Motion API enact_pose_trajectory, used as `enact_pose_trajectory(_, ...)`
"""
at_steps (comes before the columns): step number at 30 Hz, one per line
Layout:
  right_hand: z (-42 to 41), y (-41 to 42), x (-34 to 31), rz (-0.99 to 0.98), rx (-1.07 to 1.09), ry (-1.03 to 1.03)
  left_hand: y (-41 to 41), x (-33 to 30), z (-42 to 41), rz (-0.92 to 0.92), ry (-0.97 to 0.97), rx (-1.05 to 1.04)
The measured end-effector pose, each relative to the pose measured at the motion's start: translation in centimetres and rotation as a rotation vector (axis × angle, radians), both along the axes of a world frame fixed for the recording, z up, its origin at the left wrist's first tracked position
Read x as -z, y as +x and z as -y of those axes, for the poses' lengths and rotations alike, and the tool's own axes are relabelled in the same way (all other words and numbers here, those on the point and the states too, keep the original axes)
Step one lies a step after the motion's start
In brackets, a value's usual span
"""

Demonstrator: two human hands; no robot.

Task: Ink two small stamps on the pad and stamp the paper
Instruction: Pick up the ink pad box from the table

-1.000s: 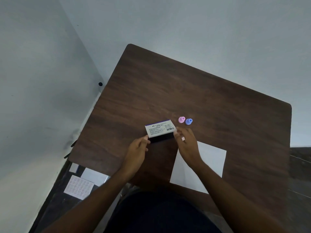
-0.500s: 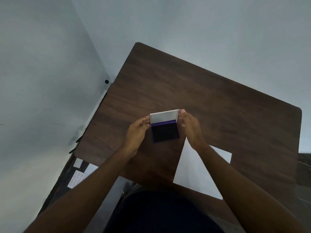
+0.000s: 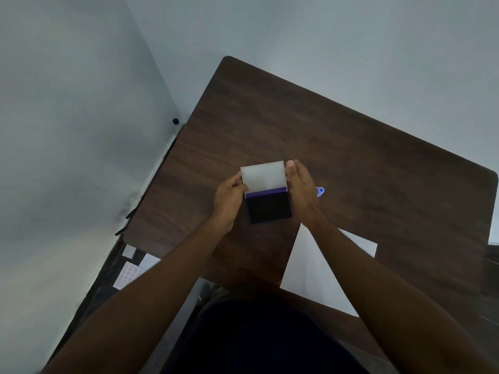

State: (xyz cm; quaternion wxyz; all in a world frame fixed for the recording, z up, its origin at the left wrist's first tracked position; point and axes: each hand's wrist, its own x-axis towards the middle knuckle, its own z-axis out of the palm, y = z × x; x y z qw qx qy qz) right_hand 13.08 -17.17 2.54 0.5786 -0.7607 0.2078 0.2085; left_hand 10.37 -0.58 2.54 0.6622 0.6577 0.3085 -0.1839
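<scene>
The ink pad (image 3: 269, 209) sits mid-tabletop (image 3: 351, 147), nearer its left edge, with its white lid (image 3: 263, 176) tipped up. The left hand (image 3: 229, 197) pinches the lid's left edge; the right hand (image 3: 301, 191) lies with straight fingers flat against the right side. One blue stamp (image 3: 320, 191) peeks out just beyond the right hand; I can't see the second. The paper (image 3: 318, 268) lies at the near edge, partly under the right forearm. That forearm could drag the sheet or knock the stamp, and a fingertip could slip onto the wet ink and smudge the paper.

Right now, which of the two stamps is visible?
Only the blue stamp, peeking out just beyond the right hand; the pink one is hidden.
</scene>
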Motion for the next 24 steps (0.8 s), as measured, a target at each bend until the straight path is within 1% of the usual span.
enact_pose_trajectory(8,-0.7,1.0,0.5,-0.008,0.019,-0.075,1.4,1.3,-0.8,-0.055,0.07,0.022)
enact_pose_trajectory(17,-1.1,1.0,0.9,-0.019,-0.005,-0.127,1.5,1.8,-0.4,-0.021,0.142,0.098)
enact_pose_trajectory(19,-1.3,0.9,0.8,0.003,0.004,-0.135,1.2,2.0,-0.2,-0.001,0.153,0.097)
enact_pose_trajectory(22,-1.1,0.5,0.7,0.112,0.004,-0.275,0.5,2.4,-0.2,0.056,0.18,0.073)
enact_pose_trajectory(24,-0.1,0.3,0.6,0.198,-0.05,-0.397,0.0,2.5,-0.1,0.101,0.225,0.078)
